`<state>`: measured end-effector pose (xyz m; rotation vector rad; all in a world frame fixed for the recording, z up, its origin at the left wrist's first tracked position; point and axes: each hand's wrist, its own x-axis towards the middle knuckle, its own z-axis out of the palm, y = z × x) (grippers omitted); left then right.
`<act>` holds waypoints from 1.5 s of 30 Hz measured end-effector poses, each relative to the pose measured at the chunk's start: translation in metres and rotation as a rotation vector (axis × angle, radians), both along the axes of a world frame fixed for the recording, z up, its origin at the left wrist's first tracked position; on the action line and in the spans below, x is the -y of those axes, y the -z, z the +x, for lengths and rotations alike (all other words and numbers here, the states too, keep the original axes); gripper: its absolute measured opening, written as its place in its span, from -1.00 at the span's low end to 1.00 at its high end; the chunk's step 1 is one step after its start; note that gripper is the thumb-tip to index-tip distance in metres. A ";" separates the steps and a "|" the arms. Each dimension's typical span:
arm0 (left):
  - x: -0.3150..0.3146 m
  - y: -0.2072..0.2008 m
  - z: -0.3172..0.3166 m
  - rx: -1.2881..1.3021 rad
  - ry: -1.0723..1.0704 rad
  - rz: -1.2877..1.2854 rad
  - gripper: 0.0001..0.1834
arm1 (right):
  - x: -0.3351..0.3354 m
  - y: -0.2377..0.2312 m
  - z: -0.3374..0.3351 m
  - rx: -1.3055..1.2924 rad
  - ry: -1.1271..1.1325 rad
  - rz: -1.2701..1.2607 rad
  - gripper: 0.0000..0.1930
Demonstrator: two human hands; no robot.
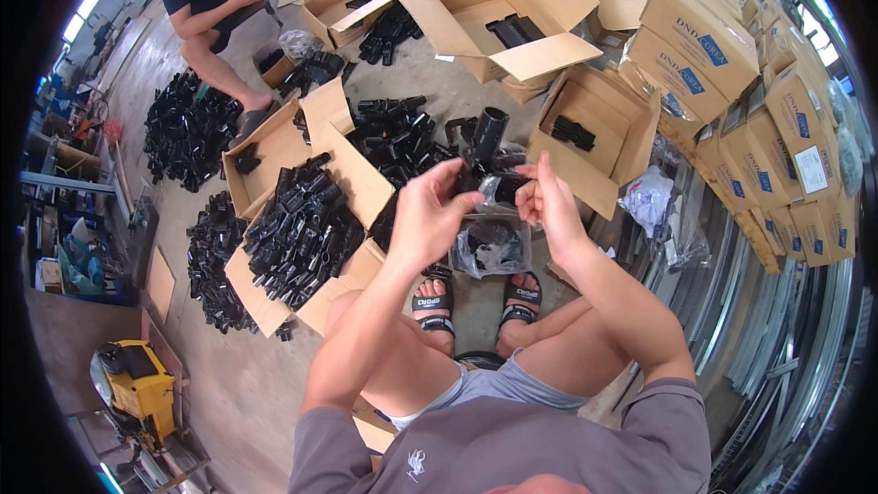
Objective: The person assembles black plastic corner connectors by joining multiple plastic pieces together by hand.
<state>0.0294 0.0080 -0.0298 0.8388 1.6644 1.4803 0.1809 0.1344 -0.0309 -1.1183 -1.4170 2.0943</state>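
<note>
My left hand (430, 215) is curled around a black plastic part (488, 134) with a round tube-like end pointing up and away from me. Its far side is partly lost behind the fingers. My right hand (553, 206) is raised just to the right of that part, with the fingertips bent together and one finger stretched up. What those fingertips hold, if anything, is too small to make out. Below both hands, between my feet, stands a small box (523, 242) lined with a clear plastic bag (468, 263), dark pieces inside.
Heaps of black plastic parts (189, 128) lie on the floor at left. An overfilled carton (261, 297) and an open carton (631, 160) flank me. Stacked closed cartons (700, 41) and long metal profiles (722, 293) line the right. Another person (215, 14) works at far left.
</note>
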 end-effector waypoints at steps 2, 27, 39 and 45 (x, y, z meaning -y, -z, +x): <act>0.002 -0.001 -0.011 -0.240 -0.094 -0.041 -0.48 | -0.018 0.023 0.002 0.133 -0.021 0.126 -0.43; -0.006 -0.012 -0.019 -0.716 0.007 -0.178 -0.46 | -0.120 0.361 -0.053 0.818 -0.244 0.706 -0.36; -0.006 -0.010 -0.018 -0.741 -0.008 -0.128 -0.45 | -0.110 0.349 -0.045 0.979 0.112 0.490 -0.48; -0.008 -0.006 -0.021 -0.752 -0.061 -0.146 -0.48 | -0.070 0.296 -0.032 0.238 0.601 -0.031 -0.83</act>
